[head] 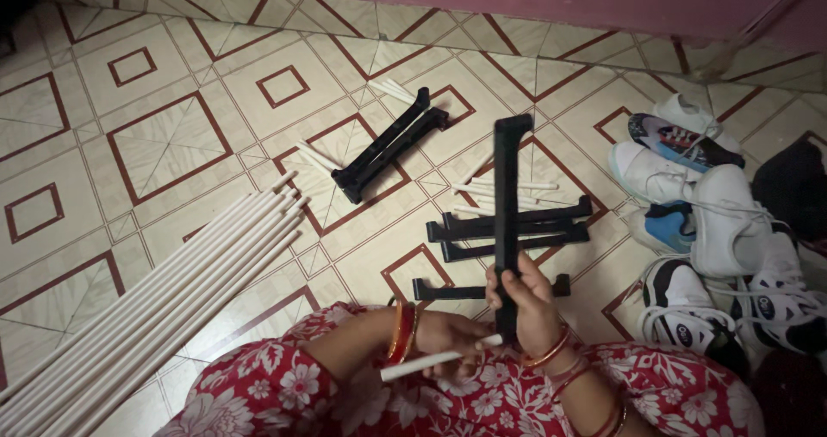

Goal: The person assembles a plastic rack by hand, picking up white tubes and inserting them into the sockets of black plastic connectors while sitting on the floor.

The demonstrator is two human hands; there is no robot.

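- A long black plastic bar (506, 222) is being held upright by the right hand (527, 303); the fingers are being wrapped around its lower part, so the hand is closed on it, and the bar's upper end is reaching well beyond the hand, away from the person.
- A short white rod (435, 362) is being pinched by the left hand (452, 334) — the fingers are being pressed together on it, and its far tip is being brought against the foot of the black bar, just beside the right hand.
- Red and gold bangles (403, 334) are being worn on the left wrist, and similar ones on the right; a red floral garment (482, 398) is being worn, spreading below both hands.
- Just beyond the right hand, three or four more black bars (551, 226) are lying flat and crosswise on the patterned tile floor (172, 144), behind the upright bar.
- One further black bar (448, 291) is lying just left of the right hand, close above the left hand.
- Farther off, beyond the left hand, a pair of black bars (392, 144) is lying stacked at a slant, with short white rods (317, 156) scattered near it.
- Well to the left of the left hand, a bundle of long white rods (164, 308) is lying side by side.
- To the right of the right hand, a heap of white sports shoes (715, 222) is being kept on the floor.
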